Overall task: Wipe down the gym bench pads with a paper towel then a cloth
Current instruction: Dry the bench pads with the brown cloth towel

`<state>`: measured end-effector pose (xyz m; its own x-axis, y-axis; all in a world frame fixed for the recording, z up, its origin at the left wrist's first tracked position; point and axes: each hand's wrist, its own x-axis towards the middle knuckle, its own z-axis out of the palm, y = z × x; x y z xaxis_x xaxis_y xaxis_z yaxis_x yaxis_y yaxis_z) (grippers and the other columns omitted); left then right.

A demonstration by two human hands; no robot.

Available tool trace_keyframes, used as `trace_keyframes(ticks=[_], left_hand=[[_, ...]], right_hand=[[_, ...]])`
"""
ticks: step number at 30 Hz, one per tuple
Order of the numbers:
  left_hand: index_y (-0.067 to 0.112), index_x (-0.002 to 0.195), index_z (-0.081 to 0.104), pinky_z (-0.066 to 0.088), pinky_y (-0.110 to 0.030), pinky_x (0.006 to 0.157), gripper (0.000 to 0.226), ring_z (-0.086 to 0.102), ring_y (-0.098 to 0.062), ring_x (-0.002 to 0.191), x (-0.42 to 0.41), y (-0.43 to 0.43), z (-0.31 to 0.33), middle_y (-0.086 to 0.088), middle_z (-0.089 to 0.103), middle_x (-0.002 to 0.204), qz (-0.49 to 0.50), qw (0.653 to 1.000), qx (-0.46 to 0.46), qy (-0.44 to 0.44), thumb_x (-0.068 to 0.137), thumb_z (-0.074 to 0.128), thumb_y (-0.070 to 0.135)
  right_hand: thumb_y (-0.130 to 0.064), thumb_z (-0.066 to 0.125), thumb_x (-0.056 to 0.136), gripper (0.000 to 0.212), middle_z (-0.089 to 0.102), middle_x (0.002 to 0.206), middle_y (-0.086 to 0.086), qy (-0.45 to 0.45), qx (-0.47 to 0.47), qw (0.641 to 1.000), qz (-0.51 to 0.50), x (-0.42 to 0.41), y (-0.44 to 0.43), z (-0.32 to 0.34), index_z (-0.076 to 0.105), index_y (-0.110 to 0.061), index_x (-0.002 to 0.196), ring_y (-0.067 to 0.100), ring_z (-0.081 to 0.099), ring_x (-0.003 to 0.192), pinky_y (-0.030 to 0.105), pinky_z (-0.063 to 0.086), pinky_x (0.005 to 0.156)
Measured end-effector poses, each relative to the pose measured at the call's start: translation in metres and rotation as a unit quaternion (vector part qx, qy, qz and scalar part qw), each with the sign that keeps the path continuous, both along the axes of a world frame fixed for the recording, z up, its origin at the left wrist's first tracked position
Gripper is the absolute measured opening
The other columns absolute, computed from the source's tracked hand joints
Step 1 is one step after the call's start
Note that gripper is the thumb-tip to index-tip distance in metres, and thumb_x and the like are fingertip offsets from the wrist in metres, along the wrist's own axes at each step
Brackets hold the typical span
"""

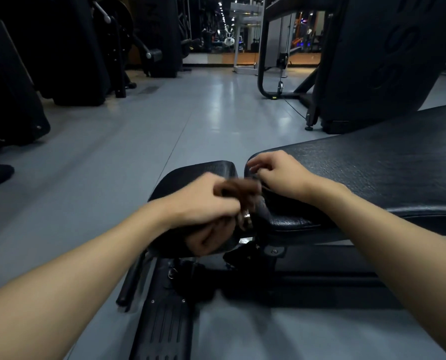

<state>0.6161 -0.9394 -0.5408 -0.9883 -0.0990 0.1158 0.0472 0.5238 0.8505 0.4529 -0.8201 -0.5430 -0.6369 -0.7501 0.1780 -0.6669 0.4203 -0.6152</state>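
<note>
Two black pads make up the bench: a small rounded seat pad on the left and a long back pad running off to the right, both in pebbled, leather-like vinyl with soft rolled edges. A narrow gap separates them.

The left hand lies over the near edge of the seat pad, right at the gap, fingers curled inward around something dark brown and blurred; whether it is cloth or paper cannot be told. The right hand rests on the near left corner of the back pad, fingers bent and bunched at the pad's end beside the gap; whether they pinch anything cannot be told. Both forearms are bare.

Under the pads sits a black metal frame with bolts and a ribbed foot plate at the lower edge. The floor is smooth grey and glossy. Dark machines stand along the left, a big padded machine looms behind the back pad, and a mirror wall closes the far end.
</note>
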Motion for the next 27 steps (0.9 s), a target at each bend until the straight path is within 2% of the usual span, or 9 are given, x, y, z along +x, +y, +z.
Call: trace_keyframes(ticks=[2, 4, 6, 10, 13, 16, 18, 22, 27], left_hand=[[0.013, 0.07, 0.059, 0.047, -0.019, 0.056, 0.021, 0.057, -0.011, 0.055, 0.0, -0.011, 0.006, -0.003, 0.063, 0.063, 0.088, 0.967, 0.234, 0.045, 0.084, 0.049, 0.0], [0.013, 0.076, 0.051, 0.041, -0.024, 0.075, 0.005, 0.049, -0.015, 0.069, -0.002, -0.021, 0.015, -0.007, 0.051, 0.078, 0.056, 0.883, 0.464, 0.052, 0.08, 0.053, 0.014], [0.013, 0.081, 0.057, 0.038, -0.033, 0.094, 0.009, 0.05, -0.021, 0.084, -0.002, -0.028, 0.019, -0.01, 0.05, 0.09, 0.047, 0.842, 0.533, 0.069, 0.08, 0.051, 0.02], [0.019, 0.086, 0.069, 0.054, -0.026, 0.073, 0.024, 0.066, -0.019, 0.075, 0.006, -0.038, 0.012, -0.007, 0.067, 0.087, 0.157, 0.868, 0.471, -0.003, 0.092, 0.051, 0.034], [0.007, 0.114, 0.067, 0.058, -0.038, 0.083, 0.037, 0.069, -0.028, 0.094, 0.019, -0.047, 0.008, -0.015, 0.071, 0.107, 0.182, 0.836, 0.512, -0.076, 0.092, 0.058, 0.035], [0.004, 0.127, 0.054, 0.055, -0.035, 0.086, 0.045, 0.066, -0.025, 0.098, 0.021, -0.061, -0.018, -0.004, 0.066, 0.103, 0.357, 0.906, 0.225, -0.036, 0.087, 0.069, 0.019], [0.021, 0.117, 0.059, 0.05, -0.036, 0.094, 0.032, 0.061, -0.026, 0.106, 0.026, -0.07, -0.025, -0.003, 0.063, 0.109, 0.404, 0.914, -0.02, -0.012, 0.086, 0.066, 0.023], [0.02, 0.143, 0.037, 0.045, -0.039, 0.103, 0.065, 0.059, -0.021, 0.113, 0.032, -0.085, -0.041, -0.005, 0.057, 0.128, 0.297, 0.954, 0.038, -0.025, 0.086, 0.069, 0.019], [0.019, 0.128, 0.041, 0.045, -0.031, 0.09, 0.054, 0.059, -0.024, 0.104, 0.016, -0.095, -0.053, -0.004, 0.06, 0.117, 0.334, 0.942, -0.033, -0.017, 0.084, 0.071, 0.024]], right_hand=[[-0.013, 0.056, 0.095, 0.021, 0.074, 0.099, 0.0, -0.155, -0.109, 0.982, 0.014, 0.011, -0.004, 0.007, 0.071, -0.015, 0.109, 0.02, 0.069, 0.098, 0.032, 0.053, 0.093], [-0.037, 0.053, 0.1, 0.029, 0.071, 0.1, 0.004, -0.36, -0.17, 0.913, 0.084, 0.026, -0.007, 0.018, 0.068, -0.017, 0.114, 0.016, 0.068, 0.087, 0.029, 0.055, 0.08], [-0.049, 0.053, 0.096, 0.04, 0.071, 0.112, 0.006, -0.427, -0.124, 0.882, 0.155, 0.041, -0.01, 0.024, 0.064, -0.023, 0.125, 0.015, 0.066, 0.094, 0.039, 0.055, 0.089], [-0.004, 0.061, 0.092, 0.016, 0.07, 0.089, 0.012, -0.379, -0.149, 0.909, 0.084, 0.06, -0.03, 0.018, 0.067, -0.001, 0.107, 0.019, 0.066, 0.072, 0.027, 0.056, 0.064], [-0.013, 0.061, 0.09, 0.018, 0.066, 0.093, 0.011, -0.273, -0.168, 0.946, -0.054, 0.061, -0.043, 0.017, 0.066, -0.009, 0.107, 0.02, 0.063, 0.073, 0.019, 0.05, 0.056], [-0.034, 0.058, 0.09, 0.054, 0.053, 0.127, 0.009, 0.076, 0.084, 0.983, -0.145, 0.058, -0.047, 0.012, 0.042, -0.021, 0.14, 0.031, 0.05, 0.119, 0.042, 0.041, 0.098], [-0.032, 0.054, 0.091, 0.055, 0.05, 0.133, 0.008, 0.195, 0.062, 0.972, -0.12, 0.069, -0.05, 0.011, 0.041, -0.025, 0.143, 0.032, 0.042, 0.127, 0.049, 0.031, 0.102], [-0.045, 0.042, 0.097, 0.046, 0.047, 0.149, -0.004, 0.182, 0.109, 0.971, 0.106, 0.09, -0.064, -0.005, 0.046, -0.037, 0.142, 0.023, 0.034, 0.142, 0.048, 0.026, 0.113], [-0.068, 0.02, 0.094, 0.06, 0.0, 0.167, -0.006, 0.166, 0.26, 0.948, 0.075, 0.089, -0.077, -0.032, 0.016, -0.051, 0.151, 0.026, -0.007, 0.153, 0.063, -0.005, 0.117]])
